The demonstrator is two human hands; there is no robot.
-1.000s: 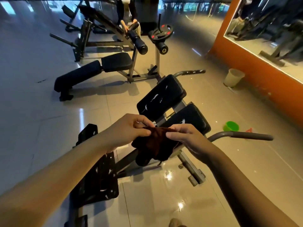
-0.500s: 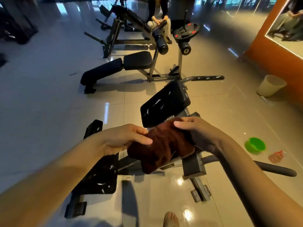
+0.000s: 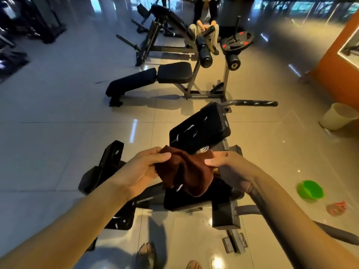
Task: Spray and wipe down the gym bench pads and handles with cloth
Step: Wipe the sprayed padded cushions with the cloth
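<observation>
a brown cloth (image 3: 186, 169) hangs bunched between two hands, just nearer than the scuffed black pad (image 3: 200, 129) and overlapping its lower edge in view. the left hand (image 3: 139, 171) pinches the cloth's left end, thumb on top pressing it against curled fingers. the right hand (image 3: 229, 167) grips the right end, thumb laid across the fabric and fingers tucked behind it. the cloth sags in the middle above a second pad (image 3: 194, 200), which sits nearer than the pad; whether the cloth touches it i cannot tell.

a curved handle (image 3: 252, 103) sticks out to the right from behind the pad's far corner, with pale marks along it. another handle (image 3: 334, 233) runs out to the right, well nearer than the pad, past the right forearm. right of the pad and nearer, a green bowl (image 3: 310, 191) and a blurred red thing (image 3: 336, 208) lie on the tiles. far right of the pad stands a pale bin (image 3: 339, 117). beyond the pad is a flat bench (image 3: 147, 78), and beyond that a person (image 3: 204, 30) sits at a machine beside a weight plate (image 3: 238, 41). a black footplate (image 3: 110, 158) stands left of the pad.
</observation>
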